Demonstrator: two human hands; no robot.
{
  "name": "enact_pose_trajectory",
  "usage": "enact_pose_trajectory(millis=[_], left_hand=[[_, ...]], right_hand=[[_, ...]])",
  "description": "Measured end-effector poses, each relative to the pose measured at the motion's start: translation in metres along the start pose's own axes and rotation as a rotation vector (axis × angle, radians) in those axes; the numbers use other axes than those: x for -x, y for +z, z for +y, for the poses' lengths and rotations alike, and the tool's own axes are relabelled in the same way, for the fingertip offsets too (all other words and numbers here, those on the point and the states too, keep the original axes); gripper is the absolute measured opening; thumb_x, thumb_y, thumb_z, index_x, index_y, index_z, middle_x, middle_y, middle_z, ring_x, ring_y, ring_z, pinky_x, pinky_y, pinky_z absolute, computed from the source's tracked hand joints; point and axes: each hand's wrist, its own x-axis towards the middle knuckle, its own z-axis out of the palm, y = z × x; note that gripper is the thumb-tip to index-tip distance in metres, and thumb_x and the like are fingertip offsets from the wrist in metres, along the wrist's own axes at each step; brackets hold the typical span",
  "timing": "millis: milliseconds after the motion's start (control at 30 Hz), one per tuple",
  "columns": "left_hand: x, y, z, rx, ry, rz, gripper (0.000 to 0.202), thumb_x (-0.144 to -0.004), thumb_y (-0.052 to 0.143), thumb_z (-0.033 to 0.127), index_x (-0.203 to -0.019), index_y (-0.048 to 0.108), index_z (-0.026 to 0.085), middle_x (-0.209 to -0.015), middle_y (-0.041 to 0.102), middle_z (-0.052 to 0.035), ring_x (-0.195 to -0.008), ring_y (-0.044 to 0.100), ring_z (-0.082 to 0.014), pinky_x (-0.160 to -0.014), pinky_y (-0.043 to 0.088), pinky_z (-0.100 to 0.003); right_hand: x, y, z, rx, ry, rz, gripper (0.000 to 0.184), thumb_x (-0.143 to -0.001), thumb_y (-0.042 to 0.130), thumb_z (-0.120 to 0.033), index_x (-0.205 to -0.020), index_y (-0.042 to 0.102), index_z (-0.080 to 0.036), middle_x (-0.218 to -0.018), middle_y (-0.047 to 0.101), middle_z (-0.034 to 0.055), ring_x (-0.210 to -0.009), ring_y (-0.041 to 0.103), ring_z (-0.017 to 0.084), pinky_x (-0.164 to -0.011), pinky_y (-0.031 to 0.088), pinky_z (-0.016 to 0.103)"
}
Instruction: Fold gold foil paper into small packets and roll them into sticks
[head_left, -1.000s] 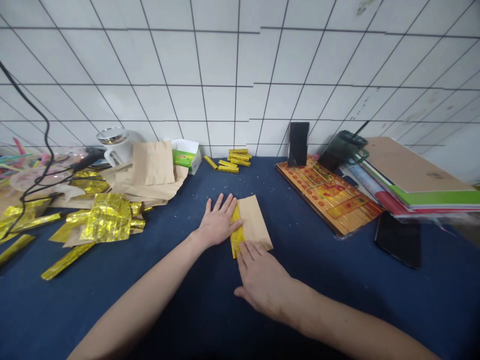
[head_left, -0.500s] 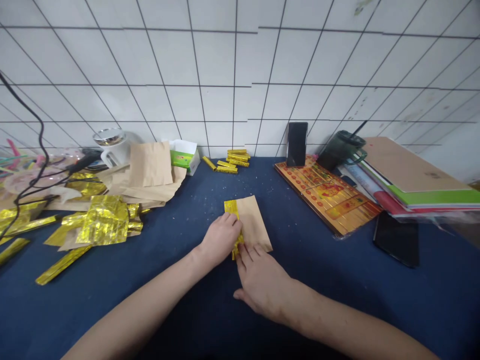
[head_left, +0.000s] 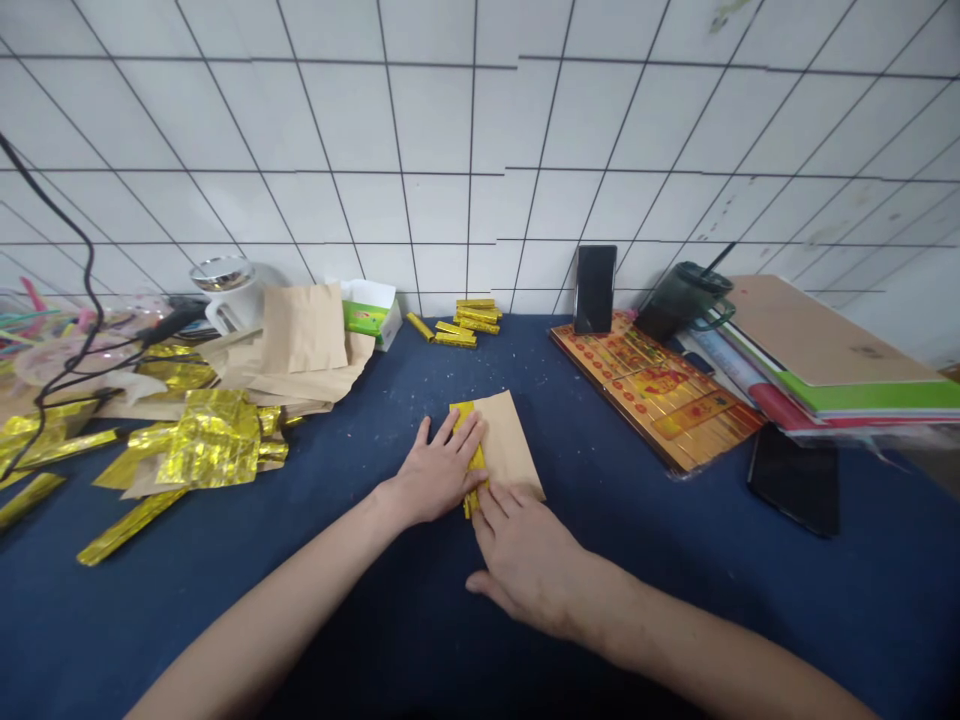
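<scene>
A: Status at the bench?

B: Left hand [head_left: 439,472] lies flat, fingers spread, pressing a gold foil strip [head_left: 466,450] onto a kraft paper sheet [head_left: 508,445]. The strip runs along the sheet's left side, partly under that hand. Can't tell if it's folded in or only laid there.

A: Right hand?

B: Right hand [head_left: 525,560] sits at the sheet's bottom edge, fingers pressed down near the strip's end, thumb spread out on the mat. No pinch visible.

A: Done vs left?

B: Done: gold sticks [head_left: 476,322] stacked by the wall, one stray stick [head_left: 420,326] just beside them. Left: crumpled foil [head_left: 210,440] at left, near a heap of kraft sheets [head_left: 300,330].

A: Surroundings?

B: Dark blue mat [head_left: 660,610], white tiled wall [head_left: 450,120]. To the right: red-and-gold printed board [head_left: 652,395], upright phone [head_left: 595,290], dark mug [head_left: 682,300], book stack [head_left: 825,350], flat phone [head_left: 793,488]. Back left: white mug [head_left: 225,295], tissue box [head_left: 371,315].
</scene>
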Motion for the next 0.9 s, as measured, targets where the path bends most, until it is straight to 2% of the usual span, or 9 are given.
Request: enact_pose_trajectory(millis=[100, 167, 533, 733, 900], left_hand=[[0.000, -0.002, 0.001, 0.004, -0.005, -0.021, 0.056, -0.091, 0.027, 0.042, -0.140, 0.017, 0.016, -0.147, 0.014, -0.0064, -0.135, 0.008, -0.0295, -0.101, 0.017, -0.058], [0.000, -0.004, 0.001, 0.005, -0.006, -0.031, 0.056, -0.092, 0.027, 0.041, -0.140, 0.017, 0.016, -0.147, 0.013, -0.0066, -0.135, 0.008, -0.0291, -0.102, 0.017, -0.058], [-0.001, -0.003, 0.001, 0.006, -0.019, -0.061, 0.056, -0.092, 0.023, 0.043, -0.141, 0.015, 0.017, -0.147, 0.012, -0.0051, -0.135, 0.006, -0.0285, -0.103, 0.015, -0.057], [-0.001, -0.005, 0.000, 0.017, -0.018, -0.053, 0.057, -0.091, 0.024, 0.046, -0.141, 0.016, 0.018, -0.147, 0.012, -0.0069, -0.135, 0.005, -0.0287, -0.103, 0.013, -0.057], [-0.005, -0.005, -0.011, 0.074, -0.046, -0.045, 0.071, -0.084, 0.029, 0.061, -0.141, 0.013, 0.021, -0.147, 0.011, -0.0108, -0.134, 0.006, -0.0312, -0.102, 0.010, -0.059]], right_hand=[[0.002, -0.002, 0.000, -0.108, 0.013, 0.103, 0.053, -0.085, 0.044, -0.046, -0.114, 0.055, -0.003, -0.114, 0.058, 0.0204, -0.110, 0.050, 0.030, -0.093, 0.037, 0.041], [0.002, 0.000, 0.000, -0.144, 0.009, 0.141, 0.053, -0.084, 0.045, -0.046, -0.115, 0.054, -0.003, -0.117, 0.057, 0.0202, -0.113, 0.048, 0.029, -0.097, 0.034, 0.040], [0.000, 0.008, -0.008, -0.016, -0.072, -0.032, 0.063, -0.086, 0.041, -0.047, -0.121, 0.048, 0.005, -0.126, 0.046, 0.0282, -0.119, 0.041, 0.035, -0.100, 0.031, 0.045], [-0.003, 0.020, -0.011, 0.039, -0.110, -0.022, 0.062, -0.087, 0.041, -0.045, -0.119, 0.049, 0.007, -0.124, 0.046, 0.0317, -0.116, 0.044, 0.038, -0.096, 0.035, 0.048], [-0.005, 0.023, -0.012, 0.029, -0.107, -0.010, 0.061, -0.086, 0.043, -0.044, -0.117, 0.051, 0.007, -0.120, 0.049, 0.0323, -0.111, 0.049, 0.039, -0.092, 0.039, 0.048]])
